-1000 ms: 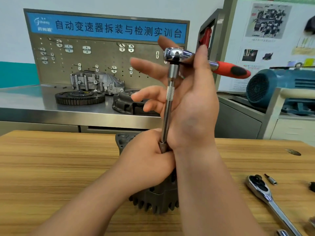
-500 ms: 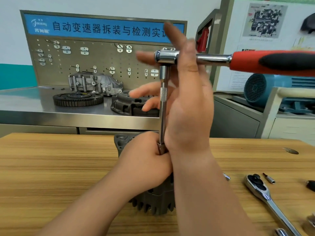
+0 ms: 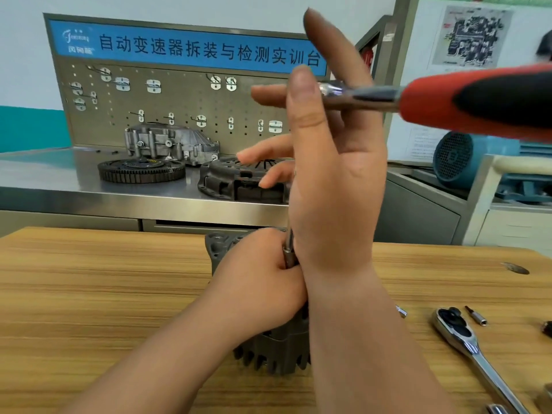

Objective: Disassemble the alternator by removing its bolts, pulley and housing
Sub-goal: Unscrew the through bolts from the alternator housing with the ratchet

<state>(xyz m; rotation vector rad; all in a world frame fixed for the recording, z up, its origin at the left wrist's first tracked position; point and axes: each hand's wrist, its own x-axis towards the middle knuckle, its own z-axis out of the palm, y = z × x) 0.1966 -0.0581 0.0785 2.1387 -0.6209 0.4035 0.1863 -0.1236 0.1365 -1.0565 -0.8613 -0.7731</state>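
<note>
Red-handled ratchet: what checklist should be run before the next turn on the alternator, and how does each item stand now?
1. Lower end of the extension bar seated: cannot tell; the left hand hides it.
2. Extension bar upright: ok, for the short stretch that shows.
3. Alternator steadied: ok; it stands on the wooden table under the left hand.
4. Firm grip on the red-handled ratchet: not ok; the right hand has straight fingers at its head, and the handle is unheld.
5. Swing path free: ok; the spare ratchet lies flat on the table, to the right.
</note>
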